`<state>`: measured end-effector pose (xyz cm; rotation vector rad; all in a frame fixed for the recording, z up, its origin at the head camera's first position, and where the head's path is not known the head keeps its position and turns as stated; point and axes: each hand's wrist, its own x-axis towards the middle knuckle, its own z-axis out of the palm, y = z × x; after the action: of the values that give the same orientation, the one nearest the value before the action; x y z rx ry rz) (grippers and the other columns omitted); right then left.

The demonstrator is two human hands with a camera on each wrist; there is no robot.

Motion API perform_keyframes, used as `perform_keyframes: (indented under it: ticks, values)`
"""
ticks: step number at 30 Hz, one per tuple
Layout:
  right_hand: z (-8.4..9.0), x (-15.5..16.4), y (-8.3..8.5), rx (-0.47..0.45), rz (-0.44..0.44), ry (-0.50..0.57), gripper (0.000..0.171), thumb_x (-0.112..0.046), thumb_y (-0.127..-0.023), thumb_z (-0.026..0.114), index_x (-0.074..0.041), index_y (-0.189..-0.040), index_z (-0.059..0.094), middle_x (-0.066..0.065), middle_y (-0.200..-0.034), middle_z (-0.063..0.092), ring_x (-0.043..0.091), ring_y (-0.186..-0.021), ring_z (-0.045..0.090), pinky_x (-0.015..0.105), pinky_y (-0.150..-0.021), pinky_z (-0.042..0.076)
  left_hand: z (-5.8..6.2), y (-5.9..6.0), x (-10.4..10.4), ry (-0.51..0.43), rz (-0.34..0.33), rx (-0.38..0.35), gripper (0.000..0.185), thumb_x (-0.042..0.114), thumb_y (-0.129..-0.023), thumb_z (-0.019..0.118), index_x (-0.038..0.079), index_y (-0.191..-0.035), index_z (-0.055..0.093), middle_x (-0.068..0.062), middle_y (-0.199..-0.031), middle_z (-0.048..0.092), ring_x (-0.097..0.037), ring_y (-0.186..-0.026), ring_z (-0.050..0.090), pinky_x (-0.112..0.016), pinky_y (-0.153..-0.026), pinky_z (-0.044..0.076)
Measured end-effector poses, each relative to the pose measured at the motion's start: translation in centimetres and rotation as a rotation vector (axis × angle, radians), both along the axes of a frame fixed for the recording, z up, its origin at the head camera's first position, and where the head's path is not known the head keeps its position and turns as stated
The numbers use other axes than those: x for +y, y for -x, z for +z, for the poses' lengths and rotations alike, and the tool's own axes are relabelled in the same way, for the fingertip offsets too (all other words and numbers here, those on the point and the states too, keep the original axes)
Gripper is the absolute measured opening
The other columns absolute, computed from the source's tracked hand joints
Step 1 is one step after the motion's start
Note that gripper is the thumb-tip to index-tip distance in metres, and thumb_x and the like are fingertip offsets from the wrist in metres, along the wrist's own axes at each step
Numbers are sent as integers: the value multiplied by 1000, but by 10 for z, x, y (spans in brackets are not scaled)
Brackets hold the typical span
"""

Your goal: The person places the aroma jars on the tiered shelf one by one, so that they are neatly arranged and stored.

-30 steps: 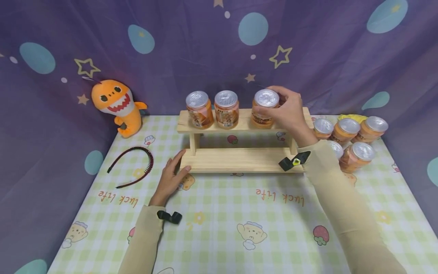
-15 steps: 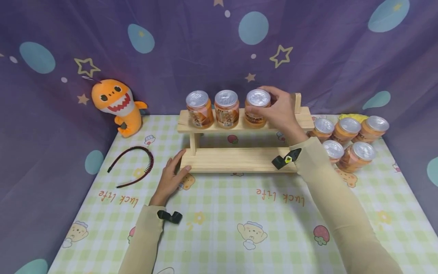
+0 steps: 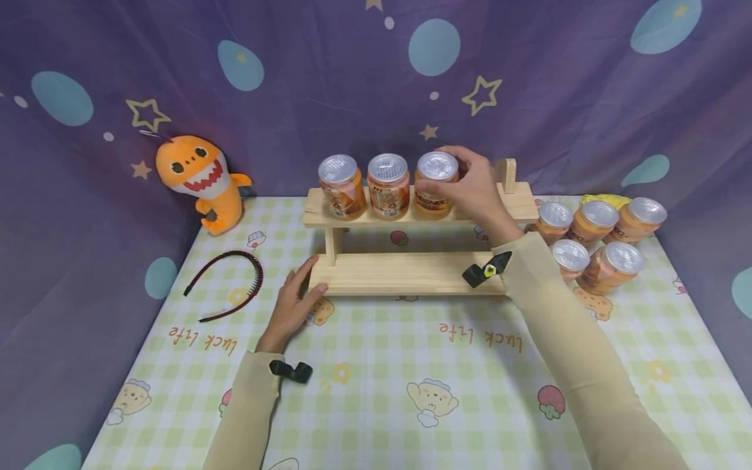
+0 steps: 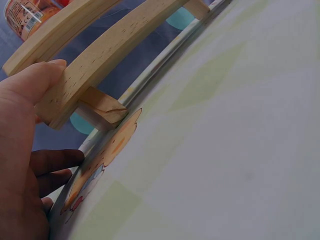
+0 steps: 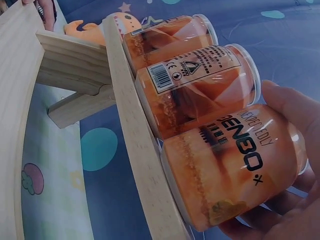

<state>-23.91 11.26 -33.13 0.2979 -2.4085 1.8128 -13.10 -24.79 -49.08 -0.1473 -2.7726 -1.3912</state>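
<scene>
My right hand (image 3: 472, 189) grips a clear plastic jar (image 5: 235, 167) with an orange printed label and silver lid, thumb and fingers around its upper part. The jar stands upright at the upper board of a two-tier wooden shelf (image 3: 405, 274). To its left on that board stand two similar jars, the middle one (image 3: 389, 188) close beside it and another (image 3: 342, 189) at the left end. My left hand (image 3: 288, 310) rests at the left end of the lower board, thumb on its front edge (image 4: 50, 107) and the other fingers extended alongside.
Several more silver-lidded jars (image 3: 611, 267) stand grouped right of the shelf, with something yellow (image 3: 608, 201) behind them. An orange plush shark (image 3: 202, 183) sits at the back left. A dark toothed headband (image 3: 258, 281) lies on the checked tablecloth (image 3: 376, 391). A purple curtain (image 3: 329, 98) hangs behind.
My right hand has moved left along the upper board with the jar, bringing it close to the middle jar. A wooden upright at the shelf's right end now shows. My left hand stays put.
</scene>
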Motion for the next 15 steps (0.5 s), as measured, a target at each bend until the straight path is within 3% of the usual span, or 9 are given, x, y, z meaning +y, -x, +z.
perform_keyframes:
  ticks: [9, 15]
  values:
    - [3, 2, -2, -60, 68, 4, 70, -21, -81, 83, -11, -142, 51, 13, -134, 60, 21, -116, 62, 37, -102, 52, -1, 0, -1, 2, 2, 3, 64, 33, -99, 63, 25, -156, 37, -8, -161, 39, -40, -153, 26, -56, -130, 7]
    - [4, 13, -6, -26, 38, 19, 68, -20, -82, 82, -11, -141, 51, 13, -138, 60, 20, -120, 60, 36, -107, 48, -1, 1, 0, 7, 1, 2, 64, 34, -98, 63, 27, -156, 37, -8, -161, 39, -43, -153, 24, -58, -129, 7]
